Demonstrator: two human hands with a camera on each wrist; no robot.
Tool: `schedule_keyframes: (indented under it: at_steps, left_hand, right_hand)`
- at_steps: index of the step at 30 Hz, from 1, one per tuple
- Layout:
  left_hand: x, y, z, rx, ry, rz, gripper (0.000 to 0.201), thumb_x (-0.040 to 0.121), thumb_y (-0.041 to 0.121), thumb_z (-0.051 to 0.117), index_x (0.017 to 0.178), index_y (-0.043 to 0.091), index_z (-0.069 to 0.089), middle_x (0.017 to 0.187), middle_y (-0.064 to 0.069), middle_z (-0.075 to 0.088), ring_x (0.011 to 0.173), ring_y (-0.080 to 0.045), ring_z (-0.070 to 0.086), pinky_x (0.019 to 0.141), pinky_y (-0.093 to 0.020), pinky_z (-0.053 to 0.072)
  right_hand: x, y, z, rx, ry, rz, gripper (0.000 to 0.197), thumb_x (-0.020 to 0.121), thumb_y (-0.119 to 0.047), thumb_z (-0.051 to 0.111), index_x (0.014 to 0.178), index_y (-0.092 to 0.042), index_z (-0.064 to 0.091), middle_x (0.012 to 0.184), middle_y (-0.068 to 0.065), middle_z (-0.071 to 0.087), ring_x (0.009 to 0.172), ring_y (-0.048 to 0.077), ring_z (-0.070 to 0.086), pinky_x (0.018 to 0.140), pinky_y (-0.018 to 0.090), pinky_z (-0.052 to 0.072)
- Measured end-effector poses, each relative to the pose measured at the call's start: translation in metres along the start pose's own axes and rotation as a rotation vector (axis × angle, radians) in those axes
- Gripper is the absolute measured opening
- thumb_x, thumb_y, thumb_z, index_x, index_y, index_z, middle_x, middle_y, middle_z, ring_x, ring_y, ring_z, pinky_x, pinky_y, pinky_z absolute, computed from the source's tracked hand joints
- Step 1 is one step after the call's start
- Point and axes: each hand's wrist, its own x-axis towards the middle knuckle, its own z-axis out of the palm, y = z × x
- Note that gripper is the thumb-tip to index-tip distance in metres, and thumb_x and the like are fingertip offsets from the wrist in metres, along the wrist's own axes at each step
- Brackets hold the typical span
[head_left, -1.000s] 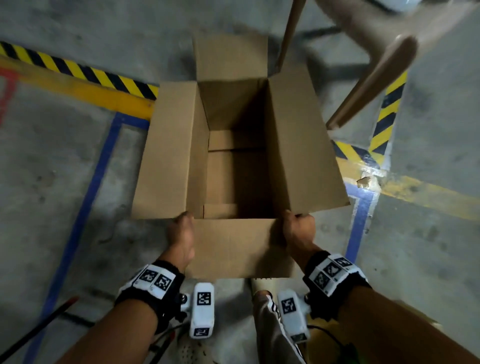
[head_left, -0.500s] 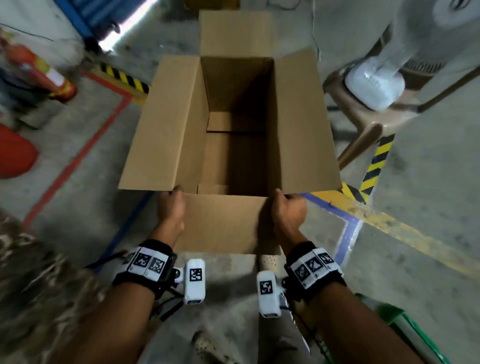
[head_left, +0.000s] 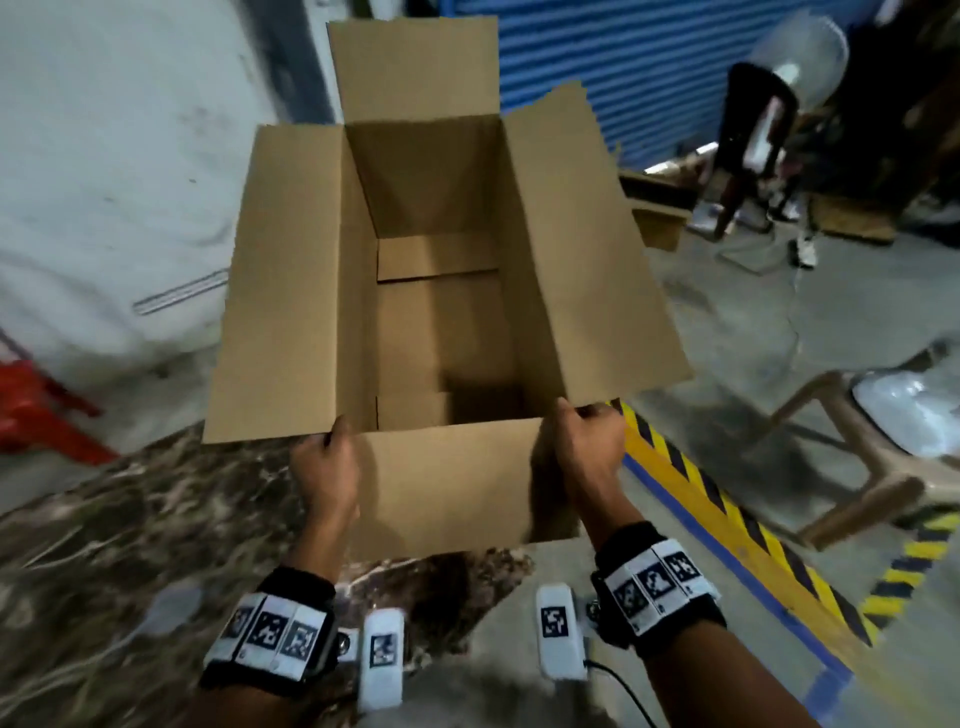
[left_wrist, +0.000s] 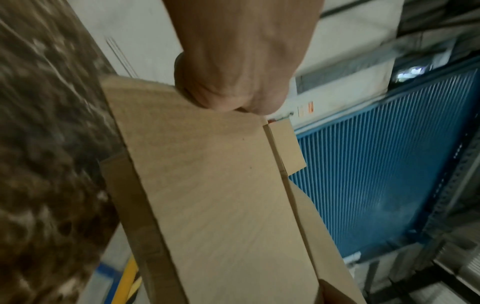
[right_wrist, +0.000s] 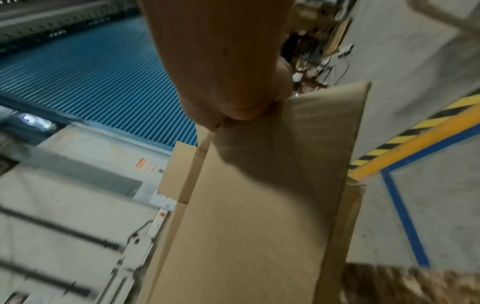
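An empty brown cardboard box (head_left: 441, 322) with all four top flaps open hangs in front of me, carried in both hands. My left hand (head_left: 327, 467) grips the near corner of its left flap (left_wrist: 207, 185), thumb on top. My right hand (head_left: 587, 447) grips the near corner of the right flap (right_wrist: 272, 185) in the same way. Under the near edge of the box lies a dark marbled surface (head_left: 104, 545). The fingers of both hands are hidden beneath the flaps.
A blue roller shutter (head_left: 649, 57) stands ahead, a pale wall (head_left: 104, 156) to the left. On the right are a beige plastic stool (head_left: 857, 457), a fan (head_left: 795, 47) and a dark chair (head_left: 753, 145). Yellow-black floor tape (head_left: 727, 519) runs at right; something red (head_left: 31, 410) at left.
The box has been lifted and carried forward, from over the taped floor to over the marbled surface. My view has tilted up to the shutter. Both hands keep their hold.
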Motion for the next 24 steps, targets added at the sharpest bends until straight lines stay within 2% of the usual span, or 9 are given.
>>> schedule_keyframes:
  at_steps: [4,7,9,11,13,16,18,21,24]
  left_hand:
    - [0.016,-0.006,-0.085,0.021,0.146,-0.025,0.046,0.093,0.018,0.057,0.051,0.009,0.043,0.057,-0.009,0.039,0.058,-0.018,0.036,0.058,-0.035,0.028]
    - [0.010,-0.004,-0.136,0.049,0.271,-0.023,0.032,0.092,0.018,0.060,0.065,0.002,0.058,0.066,-0.011,0.051,0.067,-0.019,0.045,0.063,-0.033,0.032]
    - [-0.006,0.000,-0.165,0.059,0.317,-0.033,0.023,0.092,0.019,0.060,0.075,0.004,0.059,0.075,-0.010,0.054,0.074,-0.019,0.048,0.068,-0.031,0.034]
    - [-0.019,-0.007,-0.191,0.026,0.334,-0.013,0.022,0.089,0.023,0.062,0.076,0.006,0.059,0.078,-0.008,0.056,0.078,-0.020,0.051,0.072,-0.033,0.035]
    - [-0.027,-0.019,-0.215,0.054,0.364,-0.003,0.018,0.094,0.017,0.061,0.087,0.001,0.064,0.088,-0.009,0.062,0.090,-0.024,0.057,0.077,-0.034,0.036]
    - [-0.032,-0.054,-0.249,0.141,0.423,-0.078,0.032,0.097,0.024,0.058,0.086,-0.005,0.066,0.090,-0.021,0.067,0.092,-0.030,0.062,0.078,-0.040,0.043]
    - [-0.034,-0.067,-0.266,0.161,0.425,-0.132,0.040,0.097,0.031,0.058,0.081,-0.005,0.067,0.081,-0.016,0.067,0.085,-0.031,0.064,0.075,-0.040,0.044]
    - [-0.034,-0.069,-0.280,0.230,0.395,-0.193,0.047,0.096,0.035,0.056,0.071,-0.005,0.064,0.071,-0.019,0.062,0.076,-0.033,0.061,0.070,-0.042,0.044]
    - [-0.031,-0.069,-0.289,0.176,0.427,-0.187,0.037,0.097,0.025,0.057,0.095,-0.010,0.068,0.097,-0.025,0.067,0.096,-0.037,0.061,0.081,-0.035,0.040]
  right_hand:
    - [-0.055,-0.026,0.049,-0.026,-0.196,-0.084,0.031,0.085,-0.036,0.064,0.067,-0.011,0.058,0.068,0.006,0.062,0.073,0.027,0.063,0.064,0.030,0.044]
    - [-0.086,-0.030,0.080,-0.096,-0.330,-0.145,0.042,0.077,-0.047,0.057,0.070,-0.006,0.061,0.066,0.008,0.062,0.070,0.027,0.063,0.061,0.030,0.042]
    - [-0.107,-0.031,0.095,-0.145,-0.431,-0.187,0.040,0.086,-0.041,0.061,0.068,-0.004,0.060,0.066,0.009,0.061,0.073,0.029,0.063,0.062,0.030,0.038]
    - [-0.125,-0.027,0.105,-0.188,-0.518,-0.235,0.040,0.090,-0.036,0.062,0.068,-0.002,0.063,0.070,0.014,0.066,0.077,0.031,0.066,0.062,0.030,0.040]
    - [-0.140,-0.020,0.111,-0.205,-0.597,-0.259,0.036,0.092,-0.031,0.062,0.078,0.002,0.069,0.081,0.017,0.070,0.083,0.031,0.067,0.065,0.029,0.041]
    - [-0.165,-0.009,0.121,-0.254,-0.706,-0.288,0.036,0.091,-0.033,0.063,0.092,0.003,0.072,0.090,0.014,0.072,0.089,0.027,0.067,0.069,0.025,0.039]
    - [-0.176,-0.003,0.127,-0.242,-0.749,-0.330,0.037,0.091,-0.033,0.063,0.103,0.002,0.071,0.102,0.015,0.073,0.098,0.031,0.066,0.074,0.025,0.040]
    - [-0.181,-0.010,0.132,-0.323,-0.791,-0.320,0.043,0.092,-0.038,0.061,0.112,0.001,0.066,0.111,0.014,0.069,0.105,0.033,0.063,0.077,0.026,0.040]
    - [-0.183,-0.016,0.140,-0.375,-0.860,-0.366,0.040,0.093,-0.039,0.059,0.104,-0.001,0.069,0.108,0.013,0.071,0.101,0.033,0.064,0.075,0.027,0.042]
